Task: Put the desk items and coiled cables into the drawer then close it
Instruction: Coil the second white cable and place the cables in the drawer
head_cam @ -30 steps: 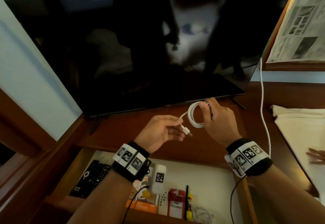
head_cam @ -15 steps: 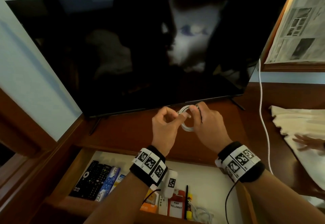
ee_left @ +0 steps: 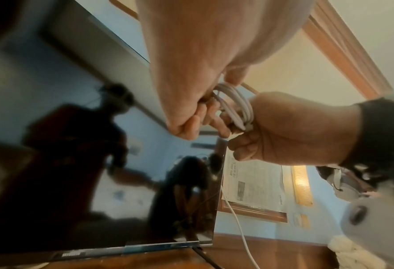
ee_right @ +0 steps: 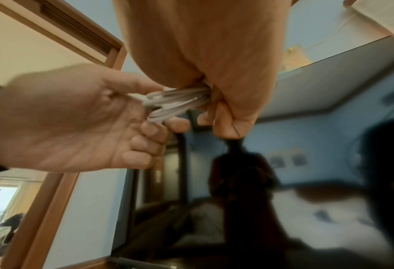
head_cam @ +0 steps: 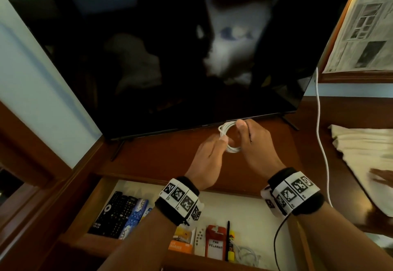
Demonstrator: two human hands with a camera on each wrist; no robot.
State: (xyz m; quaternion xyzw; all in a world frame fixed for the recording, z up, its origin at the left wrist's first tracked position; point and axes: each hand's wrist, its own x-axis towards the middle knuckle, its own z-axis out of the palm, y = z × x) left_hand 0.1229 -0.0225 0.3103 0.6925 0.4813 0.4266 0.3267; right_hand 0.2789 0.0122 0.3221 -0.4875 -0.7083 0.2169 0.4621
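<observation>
A coiled white cable (head_cam: pixel 228 136) is held above the wooden desk, in front of the TV. My right hand (head_cam: pixel 251 141) grips the coil's right side, thumb on top. My left hand (head_cam: pixel 212 153) pinches the coil's left side. The left wrist view shows the cable loops (ee_left: pixel 235 107) between both hands; the right wrist view shows the cable strands (ee_right: pixel 177 102) pinched by both. Below, the open drawer (head_cam: pixel 251 211) holds a black remote (head_cam: pixel 116 213), a blue packet (head_cam: pixel 136 215), an orange box (head_cam: pixel 180 243), a red tag (head_cam: pixel 214 241), a pen (head_cam: pixel 228 239) and another white cable (head_cam: pixel 246 253).
A large dark TV (head_cam: pixel 161 58) stands on the desk right behind my hands. A white cord (head_cam: pixel 321 139) hangs down at the right. A cream cloth (head_cam: pixel 361 153) lies on the right, with another person's hand (head_cam: pixel 380 177) on it. A framed picture (head_cam: pixel 365 26) hangs upper right.
My left hand moved from the loose plug end up to the coil and now pinches the coil's left side. The free end is no longer hanging out. Both hands have shifted slightly.
</observation>
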